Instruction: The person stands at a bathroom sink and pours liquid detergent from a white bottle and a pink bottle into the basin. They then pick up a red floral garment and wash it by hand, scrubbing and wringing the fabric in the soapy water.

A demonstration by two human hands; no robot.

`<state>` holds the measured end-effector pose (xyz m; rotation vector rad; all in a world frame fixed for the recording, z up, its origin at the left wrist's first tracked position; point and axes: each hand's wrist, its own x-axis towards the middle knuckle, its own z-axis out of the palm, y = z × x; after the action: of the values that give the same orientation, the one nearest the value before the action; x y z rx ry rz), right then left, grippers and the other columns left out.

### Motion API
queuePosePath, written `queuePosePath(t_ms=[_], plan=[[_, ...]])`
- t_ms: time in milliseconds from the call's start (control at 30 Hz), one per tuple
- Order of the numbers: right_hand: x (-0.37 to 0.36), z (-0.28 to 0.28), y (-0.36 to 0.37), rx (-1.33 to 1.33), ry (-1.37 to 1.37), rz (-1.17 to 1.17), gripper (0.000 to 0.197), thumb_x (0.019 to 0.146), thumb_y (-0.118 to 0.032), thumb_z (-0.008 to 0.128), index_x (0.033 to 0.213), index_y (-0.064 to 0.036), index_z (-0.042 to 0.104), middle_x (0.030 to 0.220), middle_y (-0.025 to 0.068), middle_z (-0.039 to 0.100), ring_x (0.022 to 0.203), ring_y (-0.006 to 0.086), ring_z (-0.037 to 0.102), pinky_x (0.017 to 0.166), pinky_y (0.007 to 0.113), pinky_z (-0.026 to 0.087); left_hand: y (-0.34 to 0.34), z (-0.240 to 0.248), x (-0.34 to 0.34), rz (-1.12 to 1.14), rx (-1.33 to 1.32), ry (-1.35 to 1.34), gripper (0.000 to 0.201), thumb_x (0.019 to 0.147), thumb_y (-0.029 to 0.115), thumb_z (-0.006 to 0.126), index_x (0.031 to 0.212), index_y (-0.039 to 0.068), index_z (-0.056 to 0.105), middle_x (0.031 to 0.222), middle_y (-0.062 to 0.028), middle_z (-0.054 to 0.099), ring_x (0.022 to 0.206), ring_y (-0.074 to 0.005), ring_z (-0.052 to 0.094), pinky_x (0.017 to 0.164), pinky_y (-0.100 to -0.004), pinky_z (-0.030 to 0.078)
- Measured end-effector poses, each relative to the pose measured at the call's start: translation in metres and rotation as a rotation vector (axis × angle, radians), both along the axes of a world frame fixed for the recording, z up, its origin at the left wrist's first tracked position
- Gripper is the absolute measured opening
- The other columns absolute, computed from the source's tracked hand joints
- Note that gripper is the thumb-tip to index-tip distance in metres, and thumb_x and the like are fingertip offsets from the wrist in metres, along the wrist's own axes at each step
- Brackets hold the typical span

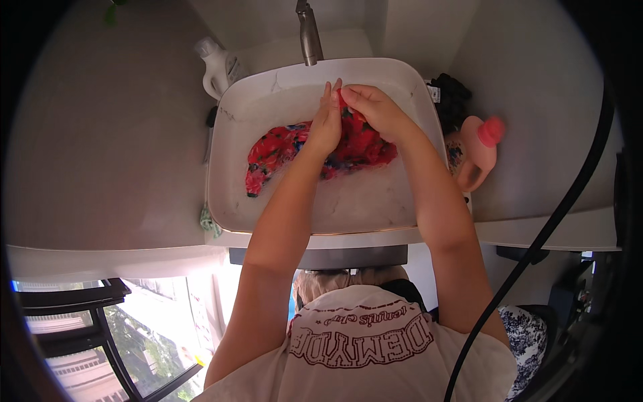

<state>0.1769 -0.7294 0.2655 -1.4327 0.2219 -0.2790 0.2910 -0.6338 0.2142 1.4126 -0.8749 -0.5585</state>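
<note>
A wet red floral cloth (365,146) lies bunched in the white sink basin (375,213), partly in shallow water, with dark leaf and blue patterns on it. One part of it is raised between my two hands near the basin's far side. My left hand (326,124) presses against the raised part from the left, its fingers fairly straight and close together. From the right, my right hand (378,112) is closed on the same part, thumb and bent fingers around it. Some of the cloth inside the hands is hidden.
A metal faucet (309,37) stands behind the basin. At its far left is a white jug (218,70); at its right stand a peach bottle with a pink cap (479,151) and dark items (452,97). A black cable (556,218) crosses the right side.
</note>
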Motion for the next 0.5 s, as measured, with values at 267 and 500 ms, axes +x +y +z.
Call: queuePosePath(t_ms=[267,500], plan=[[0.01,-0.019,-0.032,-0.315,0.057,-0.511,0.042,0.09,-0.035,0.056,0.062,-0.0036,0.056,0.055,0.0004,0.049,0.051,0.0105,0.043,0.051,0.028,0.037,-0.004,0.014,-0.012,0.051,-0.181,0.398,0.042,0.095,0.036,0.045,0.107,-0.002,0.058,0.097,-0.0119,0.064,0.085,-0.0175,0.06,0.083,-0.03,0.046],[0.015,-0.006,0.056,-1.056,-0.403,-0.373,0.037,0.084,-0.028,0.062,0.057,-0.0047,0.05,0.051,0.0099,0.047,0.045,0.0257,0.046,0.045,0.034,0.037,0.006,-0.006,0.011,0.117,-0.171,0.708,0.037,0.094,0.04,0.049,0.078,0.007,0.053,0.067,-0.0022,0.049,0.062,-0.0119,0.048,0.057,-0.0245,0.04]])
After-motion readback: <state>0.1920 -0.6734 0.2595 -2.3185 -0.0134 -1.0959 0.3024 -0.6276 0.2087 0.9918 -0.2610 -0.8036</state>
